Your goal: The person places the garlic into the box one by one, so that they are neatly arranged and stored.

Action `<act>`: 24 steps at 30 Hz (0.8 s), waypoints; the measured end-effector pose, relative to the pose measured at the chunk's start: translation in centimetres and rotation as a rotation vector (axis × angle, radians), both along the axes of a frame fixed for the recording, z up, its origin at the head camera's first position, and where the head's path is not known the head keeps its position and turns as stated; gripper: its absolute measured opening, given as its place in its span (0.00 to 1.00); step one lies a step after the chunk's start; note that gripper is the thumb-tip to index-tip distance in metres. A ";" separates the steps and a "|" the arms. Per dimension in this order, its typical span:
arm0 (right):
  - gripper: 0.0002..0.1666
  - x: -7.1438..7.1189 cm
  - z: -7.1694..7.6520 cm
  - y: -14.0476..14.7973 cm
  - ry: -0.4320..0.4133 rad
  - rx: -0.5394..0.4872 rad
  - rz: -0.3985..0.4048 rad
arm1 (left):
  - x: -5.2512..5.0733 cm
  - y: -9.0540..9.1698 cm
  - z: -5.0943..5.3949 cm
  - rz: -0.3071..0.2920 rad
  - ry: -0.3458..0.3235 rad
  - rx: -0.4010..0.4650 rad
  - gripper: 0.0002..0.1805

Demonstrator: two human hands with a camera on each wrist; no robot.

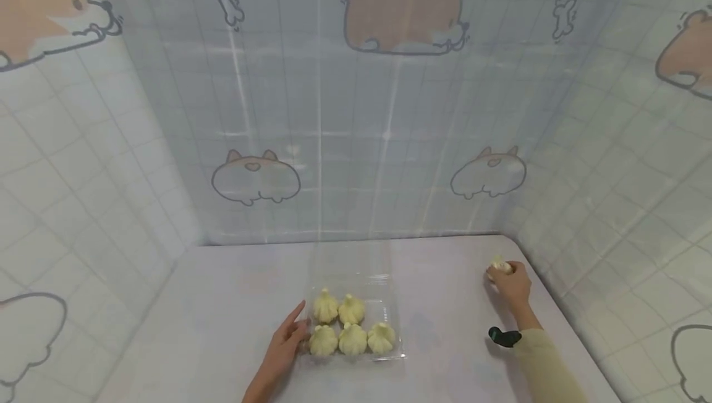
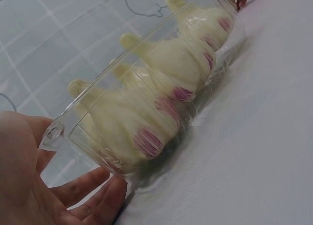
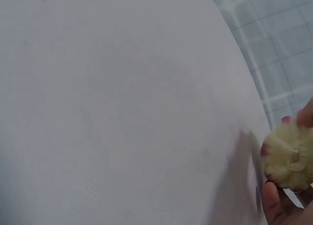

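A clear plastic box (image 1: 397,329) holds several pale garlic bulbs (image 1: 353,339): three along the near side, two behind them at left and centre. Its far right part holds no bulb. The left hand (image 1: 283,344) rests against the box's left side with relaxed fingers; in the left wrist view its fingertips (image 2: 110,195) touch the box's lower edge. Over the table's right part, the right hand (image 1: 513,284) pinches another garlic bulb (image 1: 500,265) between thumb and fingers. The right wrist view shows this bulb (image 3: 288,156), purple-marked, above the table surface.
The box's clear lid (image 1: 353,261) lies open toward the back. A dark green object (image 1: 504,337) is at the right wrist, by the sleeve. The white table (image 1: 233,304) ends at patterned curtains (image 1: 356,112) behind and on both sides.
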State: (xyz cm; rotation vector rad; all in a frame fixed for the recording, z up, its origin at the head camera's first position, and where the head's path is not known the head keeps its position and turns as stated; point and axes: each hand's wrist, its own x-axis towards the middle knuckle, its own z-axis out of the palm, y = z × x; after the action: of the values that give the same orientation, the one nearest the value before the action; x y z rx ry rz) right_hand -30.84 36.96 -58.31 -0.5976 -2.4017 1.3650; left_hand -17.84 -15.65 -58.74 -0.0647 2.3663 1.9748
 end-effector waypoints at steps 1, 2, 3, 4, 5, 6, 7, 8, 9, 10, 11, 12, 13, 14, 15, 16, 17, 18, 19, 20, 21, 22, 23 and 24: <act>0.37 0.1 0.0 0.0 0.002 -0.011 0.001 | 0.0 0.0 -0.1 -0.004 0.004 0.002 0.32; 0.37 0.2 0.0 0.0 0.012 -0.023 0.006 | 0.0 0.1 -0.2 -0.007 0.011 -0.002 0.32; 0.36 0.3 0.0 -0.1 0.025 -0.033 0.011 | 0.0 0.1 -0.2 -0.010 0.014 0.001 0.32; 0.36 0.3 0.0 -0.1 0.038 -0.039 0.015 | 0.0 0.1 -0.3 -0.014 0.013 -0.004 0.32; 0.34 0.4 -0.1 -0.1 0.053 -0.051 0.021 | 0.0 0.0 -0.4 -0.015 0.018 -0.012 0.32; 0.33 0.4 -0.1 -0.2 0.074 -0.066 0.032 | 0.0 0.1 -0.5 -0.016 0.021 -0.016 0.32; 0.32 0.4 -0.1 -0.3 0.087 -0.073 0.042 | -0.1 0.1 -0.5 -0.015 0.026 -0.022 0.32; 0.31 0.4 -0.1 -0.4 0.100 -0.085 0.054 | 0.0 0.1 -0.5 -0.012 0.019 -0.026 0.32; 0.30 0.4 -0.2 -0.4 0.106 -0.092 0.065 | 0.0 0.1 -0.5 -0.008 0.012 -0.031 0.32; 0.29 0.3 -0.2 -0.6 0.106 -0.100 0.077 | 0.0 0.1 -0.5 -0.005 0.007 -0.037 0.32; 0.29 0.3 -0.2 -0.7 0.104 -0.111 0.090 | 0.0 0.1 -0.5 0.001 0.004 -0.043 0.32; 0.28 0.3 -0.2 -0.9 0.100 -0.121 0.102 | 0.1 0.1 -0.4 0.006 -0.004 -0.045 0.32; 0.28 0.3 -0.3 -1.1 0.091 -0.126 0.109 | 0.1 0.0 -0.4 0.011 -0.005 -0.048 0.33; 0.27 0.3 -0.3 -1.3 0.090 -0.131 0.115 | 0.1 0.0 -0.4 0.016 -0.010 -0.048 0.32; 0.27 0.3 -0.3 -1.4 0.084 -0.135 0.118 | 0.1 0.0 -0.3 0.022 -0.003 -0.048 0.32; 0.26 0.4 -0.2 -1.6 0.080 -0.142 0.118 | 0.2 0.0 -0.3 0.025 0.001 -0.040 0.32; 0.26 0.4 -0.2 -1.7 0.076 -0.140 0.110 | 0.2 0.0 -0.3 0.027 0.005 -0.028 0.31; 0.26 0.5 -0.2 -1.8 0.073 -0.138 0.102 | 0.2 0.0 -0.3 0.020 0.017 -0.022 0.31; 0.26 0.5 -0.2 -1.8 0.066 -0.130 0.091 | 0.2 0.0 -0.3 0.015 0.032 -0.018 0.31; 0.26 0.5 -0.1 -1.8 0.060 -0.124 0.083 | 0.2 0.0 -0.3 0.006 0.037 -0.010 0.31; 0.26 0.6 -0.1 -1.8 0.049 -0.117 0.075 | 0.2 0.0 -0.3 -0.003 0.048 -0.005 0.31; 0.27 0.6 -0.1 -1.9 0.045 -0.110 0.072 | 0.2 0.0 -0.3 -0.016 0.058 0.001 0.31; 0.28 0.5 0.0 -1.9 0.040 -0.105 0.070 | 0.2 0.0 -0.2 -0.026 0.071 0.000 0.31; 0.30 0.5 -0.1 -2.0 0.035 -0.105 0.071 | 0.3 -0.1 -0.3 -0.033 0.079 -0.009 0.32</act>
State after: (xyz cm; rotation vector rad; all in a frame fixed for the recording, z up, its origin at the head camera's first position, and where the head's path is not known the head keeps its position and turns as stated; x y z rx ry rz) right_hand -30.36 34.98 -58.40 -0.5144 -2.3560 1.5266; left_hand -17.58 -15.73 -59.02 0.0520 2.4072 1.9886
